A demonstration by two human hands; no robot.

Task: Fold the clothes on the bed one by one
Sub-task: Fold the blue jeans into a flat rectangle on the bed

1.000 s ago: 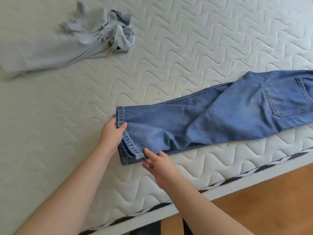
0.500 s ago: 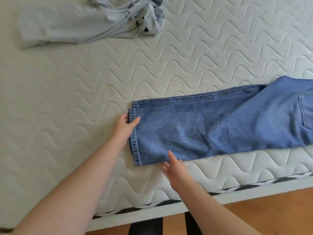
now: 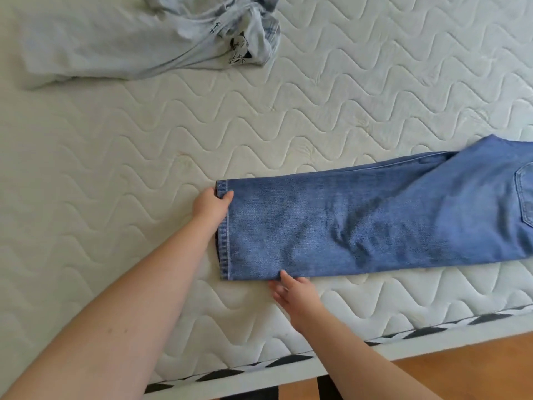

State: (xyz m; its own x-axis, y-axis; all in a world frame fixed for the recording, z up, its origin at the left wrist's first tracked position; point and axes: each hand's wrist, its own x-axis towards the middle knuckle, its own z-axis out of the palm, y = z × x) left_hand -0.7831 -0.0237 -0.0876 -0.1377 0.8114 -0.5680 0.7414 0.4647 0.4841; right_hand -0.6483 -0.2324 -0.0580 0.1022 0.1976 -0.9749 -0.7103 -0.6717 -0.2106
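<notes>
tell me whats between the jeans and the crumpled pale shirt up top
Nothing: in the head view only bare quilted mattress separates the jeans from the pale shirt. Both hands are at the jeans' hem end, not in that stretch.

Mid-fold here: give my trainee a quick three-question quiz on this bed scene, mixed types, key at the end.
1. True or false: the left hand is at the hem end of the blue jeans.
2. Where is the right hand? A) on the back pocket B) at the near edge of the leg, by the hem C) on the pale garment
3. Fill in: the crumpled pale garment lies on the ___, apart from the jeans.

Key: 1 true; 2 B; 3 mattress.
</notes>
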